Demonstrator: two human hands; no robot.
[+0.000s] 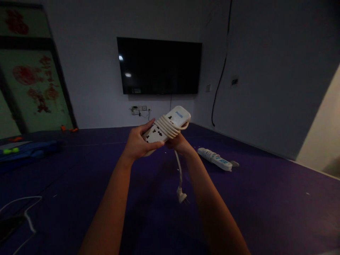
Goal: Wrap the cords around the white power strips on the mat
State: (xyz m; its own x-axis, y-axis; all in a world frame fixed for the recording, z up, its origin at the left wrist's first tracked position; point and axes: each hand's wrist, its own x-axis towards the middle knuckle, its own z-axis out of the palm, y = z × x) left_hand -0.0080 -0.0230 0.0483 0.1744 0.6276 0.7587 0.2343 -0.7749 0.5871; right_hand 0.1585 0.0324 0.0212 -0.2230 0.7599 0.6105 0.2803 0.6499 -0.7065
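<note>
A white power strip (pixel 180 114) is held up in front of me, tilted with its far end to the right. Several turns of its white cord (pixel 167 126) wrap around its middle. My left hand (pixel 136 141) grips the near end, thumb across the socket face and fingers along the far edge. Under the strip, my right hand (pixel 178 142) is closed by the cord; its fingers are mostly hidden behind the strip. The loose end of the cord hangs below, with a white plug (pixel 181 195) dangling above the floor.
Another power strip (pixel 215 159), its cord wound around it, lies on the purple floor (pixel 159 212) at right. A white cable (pixel 29 216) lies at lower left, blue cloth (pixel 32 150) farther back. A television (pixel 162 67) hangs on the wall; a black cable (pixel 220 78) runs down beside it.
</note>
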